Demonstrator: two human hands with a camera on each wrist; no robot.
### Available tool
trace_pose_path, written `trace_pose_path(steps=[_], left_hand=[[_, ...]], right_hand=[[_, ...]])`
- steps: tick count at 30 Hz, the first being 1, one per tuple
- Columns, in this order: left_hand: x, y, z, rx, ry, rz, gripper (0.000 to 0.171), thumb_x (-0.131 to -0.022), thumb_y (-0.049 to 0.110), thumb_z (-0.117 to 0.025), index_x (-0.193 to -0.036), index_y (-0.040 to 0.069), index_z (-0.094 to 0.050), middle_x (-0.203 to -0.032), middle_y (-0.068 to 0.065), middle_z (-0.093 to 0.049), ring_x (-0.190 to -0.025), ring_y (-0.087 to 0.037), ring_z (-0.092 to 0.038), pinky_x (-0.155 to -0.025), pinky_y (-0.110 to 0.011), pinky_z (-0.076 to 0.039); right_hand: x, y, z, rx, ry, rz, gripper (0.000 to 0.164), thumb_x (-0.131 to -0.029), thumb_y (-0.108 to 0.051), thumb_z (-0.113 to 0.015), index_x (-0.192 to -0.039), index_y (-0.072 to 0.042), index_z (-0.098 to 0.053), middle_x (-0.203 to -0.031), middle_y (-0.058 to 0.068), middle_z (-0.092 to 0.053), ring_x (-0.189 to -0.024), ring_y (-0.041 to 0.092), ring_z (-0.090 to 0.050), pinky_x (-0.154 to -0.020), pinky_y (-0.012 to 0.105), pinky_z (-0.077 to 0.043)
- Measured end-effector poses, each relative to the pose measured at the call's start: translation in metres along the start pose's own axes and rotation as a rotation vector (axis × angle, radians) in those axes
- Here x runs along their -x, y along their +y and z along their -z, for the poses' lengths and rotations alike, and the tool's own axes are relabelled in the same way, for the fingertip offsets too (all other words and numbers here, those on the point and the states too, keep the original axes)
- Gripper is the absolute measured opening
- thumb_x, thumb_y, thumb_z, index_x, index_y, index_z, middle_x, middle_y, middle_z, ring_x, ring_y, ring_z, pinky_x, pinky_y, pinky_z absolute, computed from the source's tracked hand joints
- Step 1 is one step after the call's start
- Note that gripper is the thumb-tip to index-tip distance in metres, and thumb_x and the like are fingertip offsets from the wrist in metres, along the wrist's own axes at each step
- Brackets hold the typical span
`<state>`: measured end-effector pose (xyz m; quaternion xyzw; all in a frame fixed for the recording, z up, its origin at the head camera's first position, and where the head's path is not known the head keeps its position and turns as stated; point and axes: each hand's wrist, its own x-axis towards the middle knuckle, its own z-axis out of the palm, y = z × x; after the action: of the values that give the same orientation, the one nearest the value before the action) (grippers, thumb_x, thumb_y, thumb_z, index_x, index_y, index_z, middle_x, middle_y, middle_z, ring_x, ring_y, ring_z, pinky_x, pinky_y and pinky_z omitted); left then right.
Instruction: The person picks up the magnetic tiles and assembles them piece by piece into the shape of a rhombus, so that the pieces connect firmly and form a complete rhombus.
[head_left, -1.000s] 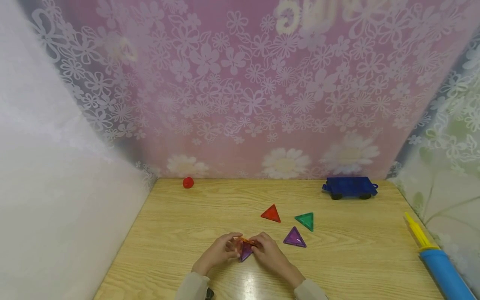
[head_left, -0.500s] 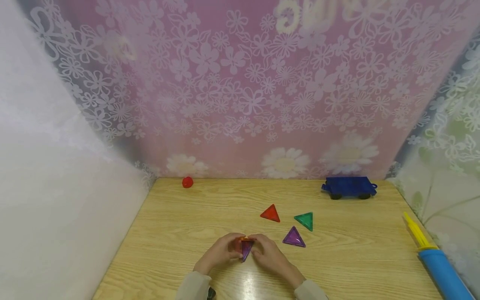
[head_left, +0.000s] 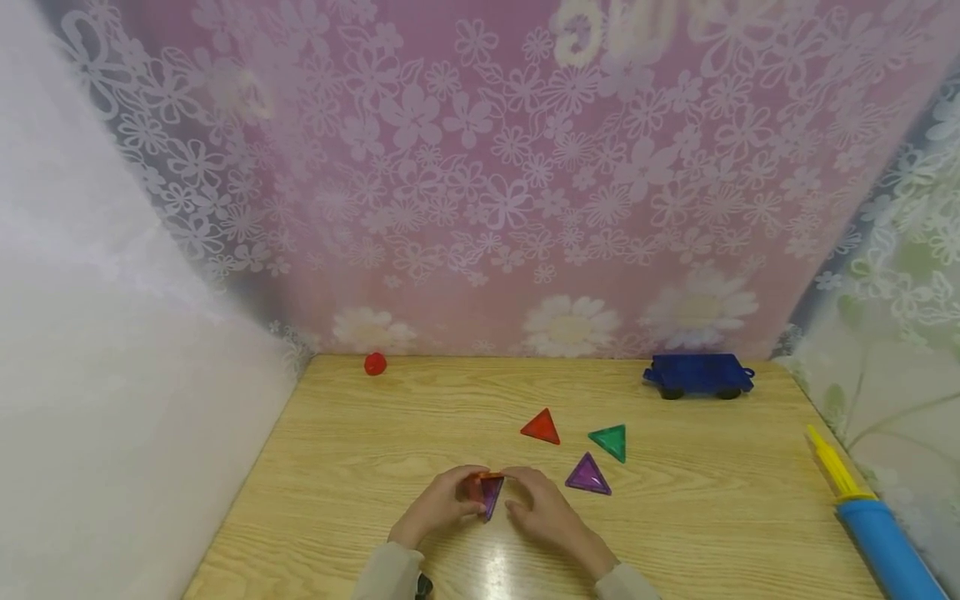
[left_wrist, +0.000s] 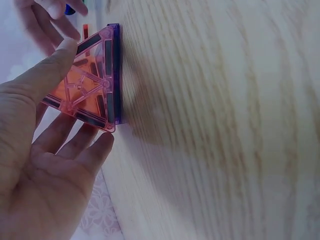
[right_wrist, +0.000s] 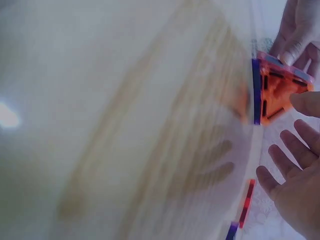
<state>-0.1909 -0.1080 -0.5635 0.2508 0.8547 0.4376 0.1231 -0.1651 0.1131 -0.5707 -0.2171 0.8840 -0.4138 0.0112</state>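
Observation:
Magnetic triangle tiles stand joined between my hands: a purple tile (head_left: 491,495) lies flat on the table, with a pinkish-red tile (left_wrist: 106,85) and an orange tile (right_wrist: 274,100) upright along its edges. My left hand (head_left: 438,503) holds the pinkish-red tile, thumb on one side and fingertips at its lower edge. On the other side, my right hand (head_left: 546,510) has its fingers spread and relaxed. Its index fingertip reaches the orange tile's top in the head view; whether it touches is hard to tell. The right thumb is apart from the purple tile.
Beyond the right hand lie a loose red triangle (head_left: 543,427), a green triangle (head_left: 611,442) and a purple triangle (head_left: 588,475). A blue toy wagon (head_left: 699,375) and a small red ball (head_left: 375,364) sit at the back. A blue-yellow pump (head_left: 877,525) lies along the right edge.
The right thumb and fingers have loosened and drawn slightly right from the tiles. The orange tile looks straighter, upright at the back. The left hand keeps its hold, almost still.

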Motion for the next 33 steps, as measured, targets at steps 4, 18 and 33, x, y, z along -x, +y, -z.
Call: trace_pose_path(steps=[4,18,33], left_hand=[[0.0,-0.001,0.003,-0.016,0.021,0.032,0.053,-0.082,0.015,-0.074,-0.13,0.006,-0.055,-0.112,-0.005,-0.063,-0.099,-0.014,-0.057,-0.097,-0.043,-0.045],[0.005,-0.01,0.011,0.003,0.055,0.055,0.055,-0.082,0.016,-0.073,-0.132,0.005,-0.053,-0.128,-0.017,-0.057,-0.122,-0.04,-0.049,-0.103,-0.057,-0.035],[0.004,-0.012,0.011,0.012,0.074,0.038,0.055,-0.084,0.015,-0.071,-0.133,0.001,-0.05,-0.126,-0.017,-0.056,-0.117,-0.035,-0.051,-0.102,-0.053,-0.039]], right_hand=[[0.002,0.006,0.008,0.039,0.056,-0.017,0.039,-0.086,-0.009,-0.067,-0.124,-0.003,-0.058,-0.124,0.014,-0.059,-0.118,0.034,-0.052,-0.1,0.052,-0.042],[0.025,0.034,0.045,0.106,0.204,-0.161,0.037,-0.083,-0.006,-0.07,-0.119,-0.001,-0.061,-0.117,0.014,-0.062,-0.113,0.035,-0.056,-0.096,0.049,-0.045],[0.042,0.057,0.07,0.101,0.223,-0.216,0.042,-0.084,-0.008,-0.068,-0.124,0.003,-0.058,-0.125,0.022,-0.058,-0.118,0.041,-0.051,-0.099,0.054,-0.041]])
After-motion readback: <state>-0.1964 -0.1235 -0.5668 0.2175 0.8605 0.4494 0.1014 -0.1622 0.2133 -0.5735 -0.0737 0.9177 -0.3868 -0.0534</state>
